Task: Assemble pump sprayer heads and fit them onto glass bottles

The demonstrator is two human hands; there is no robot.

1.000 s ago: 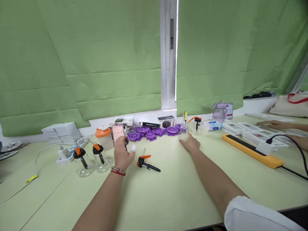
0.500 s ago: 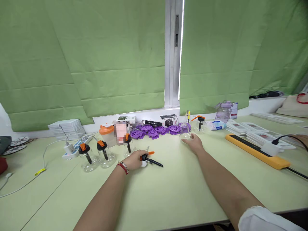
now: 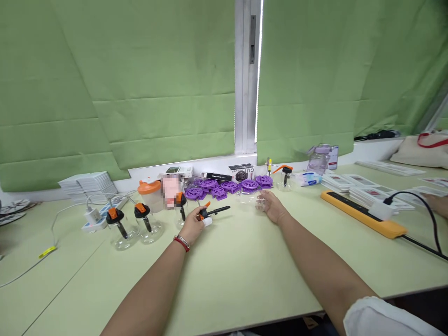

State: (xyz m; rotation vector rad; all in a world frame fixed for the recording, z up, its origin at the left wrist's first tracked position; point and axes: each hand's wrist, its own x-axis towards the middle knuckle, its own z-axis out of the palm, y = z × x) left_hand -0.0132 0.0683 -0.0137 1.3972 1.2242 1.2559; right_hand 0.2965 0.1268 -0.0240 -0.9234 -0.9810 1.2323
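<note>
Right now the pump head (image 3: 210, 213), black with an orange trigger, is sitting pinched in the left hand (image 3: 193, 225), fingers closed around its collar end. Its long axis is running nearly level, dip tube pointing toward the person's right, tip aimed roughly at the clear bottle (image 3: 252, 199). That bottle is lying under the fingertips of the right hand (image 3: 272, 210), which is curling loosely over it; hard to tell whether it is gripping the bottle or just touching it, the glass being see-through and blurred. So the two parts are facing each other across a short gap of bare desk (image 3: 245, 261), tube tip nearer the bottle than the left hand's knuckles are. The left hand is the nearer one to the pump, the right to the bottle. Further out, to the left, three finished bottles are standing upright with orange-black pumps fitted (image 3: 117, 228) (image 3: 147, 225) (image 3: 181, 210), beside an orange-lidded cup (image 3: 150, 195). Behind, purple plastic wheels (image 3: 227, 186) are heaped along the sill under the green blinds (image 3: 140, 93). Another capped bottle (image 3: 285, 177) is standing behind the right hand. Far right, an orange power strip (image 3: 364, 215) is lying near another person's hand (image 3: 439, 204).
</note>
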